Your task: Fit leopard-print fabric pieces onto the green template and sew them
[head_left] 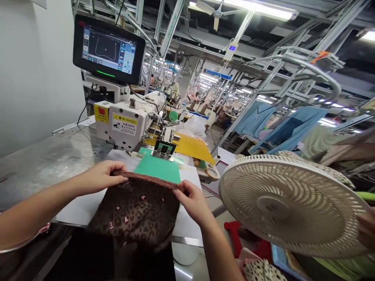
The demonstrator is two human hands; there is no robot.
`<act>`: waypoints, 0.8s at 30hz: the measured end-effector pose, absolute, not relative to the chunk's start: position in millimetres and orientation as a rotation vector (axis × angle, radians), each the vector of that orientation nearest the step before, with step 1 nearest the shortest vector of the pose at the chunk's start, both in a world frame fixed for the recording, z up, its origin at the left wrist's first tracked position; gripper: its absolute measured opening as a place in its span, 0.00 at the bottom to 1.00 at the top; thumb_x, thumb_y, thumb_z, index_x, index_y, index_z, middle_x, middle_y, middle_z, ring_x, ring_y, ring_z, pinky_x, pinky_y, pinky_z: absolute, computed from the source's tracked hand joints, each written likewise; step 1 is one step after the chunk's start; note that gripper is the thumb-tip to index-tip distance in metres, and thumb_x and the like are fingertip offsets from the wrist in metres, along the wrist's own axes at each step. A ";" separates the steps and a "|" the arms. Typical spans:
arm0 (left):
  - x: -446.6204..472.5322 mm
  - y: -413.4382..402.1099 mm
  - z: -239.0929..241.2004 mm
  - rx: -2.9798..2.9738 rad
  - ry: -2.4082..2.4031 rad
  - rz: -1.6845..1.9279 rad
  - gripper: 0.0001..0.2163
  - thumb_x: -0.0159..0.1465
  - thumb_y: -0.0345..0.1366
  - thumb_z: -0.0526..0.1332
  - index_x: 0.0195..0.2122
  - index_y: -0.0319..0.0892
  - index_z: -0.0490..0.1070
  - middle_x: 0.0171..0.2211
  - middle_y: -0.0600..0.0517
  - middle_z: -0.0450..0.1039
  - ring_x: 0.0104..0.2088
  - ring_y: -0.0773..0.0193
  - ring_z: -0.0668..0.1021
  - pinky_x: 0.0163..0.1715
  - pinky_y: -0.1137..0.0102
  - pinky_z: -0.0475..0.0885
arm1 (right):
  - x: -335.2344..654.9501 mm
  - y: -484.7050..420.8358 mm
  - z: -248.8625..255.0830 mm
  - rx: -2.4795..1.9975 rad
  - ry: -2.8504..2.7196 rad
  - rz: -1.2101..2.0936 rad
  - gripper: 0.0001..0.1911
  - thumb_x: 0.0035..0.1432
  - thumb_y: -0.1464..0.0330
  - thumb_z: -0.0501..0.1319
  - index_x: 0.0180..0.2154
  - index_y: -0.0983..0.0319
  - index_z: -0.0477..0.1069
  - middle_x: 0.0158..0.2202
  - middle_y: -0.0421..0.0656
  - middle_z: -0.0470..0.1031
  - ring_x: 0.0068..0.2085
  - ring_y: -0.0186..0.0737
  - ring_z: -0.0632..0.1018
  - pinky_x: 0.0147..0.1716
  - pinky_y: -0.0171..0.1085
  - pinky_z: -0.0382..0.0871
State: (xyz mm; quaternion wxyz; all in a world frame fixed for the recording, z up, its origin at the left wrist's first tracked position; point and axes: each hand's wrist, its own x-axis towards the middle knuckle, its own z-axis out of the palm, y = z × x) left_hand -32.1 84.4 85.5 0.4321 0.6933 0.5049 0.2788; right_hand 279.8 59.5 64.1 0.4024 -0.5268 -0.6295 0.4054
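- Holding a leopard-print fabric piece (134, 212) up by a brown ribbed band (146, 179) along its top edge; piece sits over the near end of the worktop (43, 168), just short of a green plate (155, 168)
- Left hand (101, 177): fingers pressed together on the band's left end, pinching it; thumb hidden
- Right hand (191, 203): fingers curled over the band's right end, pinching it; thumb not clearly visible
- Done: band lies along the fabric edge. Cannot tell whether it is sewn on
- Left: piece not yet under the open clamp (162, 150) of the sewing machine (125, 121); monitor (108, 48) shows a curved outline
- Containers: blue-edged bin (278, 257) at lower right, contents mostly hidden behind a fan guard (290, 207); spotted cloth (260, 271) lies near it; clear plastic bag (195, 127) behind the machine, contents unclear
- Also: tape roll (212, 172) at the worktop's right edge; probably another person's hand (366, 228) at the fan's rim
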 end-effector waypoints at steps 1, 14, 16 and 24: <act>-28.8 89.7 82.4 1.720 1.252 0.696 0.16 0.52 0.48 0.67 0.24 0.41 0.68 0.22 0.57 0.62 0.25 0.67 0.64 0.24 0.75 0.57 | 282.8 63.2 61.1 -1.336 -1.570 1.067 0.15 0.47 0.56 0.64 0.26 0.59 0.64 0.21 0.33 0.59 0.24 0.32 0.62 0.24 0.32 0.53; -12.0 87.6 101.1 1.876 1.297 0.823 0.10 0.57 0.41 0.60 0.30 0.38 0.73 0.27 0.58 0.70 0.33 0.67 0.70 0.33 0.78 0.62 | 300.7 67.6 61.4 -1.257 -1.480 1.011 0.15 0.49 0.56 0.64 0.31 0.61 0.70 0.25 0.36 0.69 0.26 0.32 0.68 0.26 0.33 0.62; -11.4 85.4 104.5 1.932 1.310 0.836 0.11 0.56 0.41 0.60 0.30 0.37 0.74 0.26 0.59 0.70 0.32 0.69 0.69 0.32 0.79 0.60 | 298.2 63.5 64.4 -1.243 -1.491 0.935 0.13 0.51 0.57 0.64 0.31 0.60 0.70 0.27 0.38 0.69 0.30 0.34 0.69 0.32 0.35 0.64; -17.3 50.0 110.8 1.905 1.263 0.807 0.12 0.55 0.45 0.63 0.26 0.40 0.74 0.23 0.60 0.69 0.28 0.70 0.70 0.29 0.80 0.63 | 301.9 27.1 71.2 -1.177 -1.387 1.115 0.07 0.59 0.59 0.62 0.33 0.53 0.68 0.29 0.40 0.65 0.31 0.39 0.69 0.32 0.39 0.66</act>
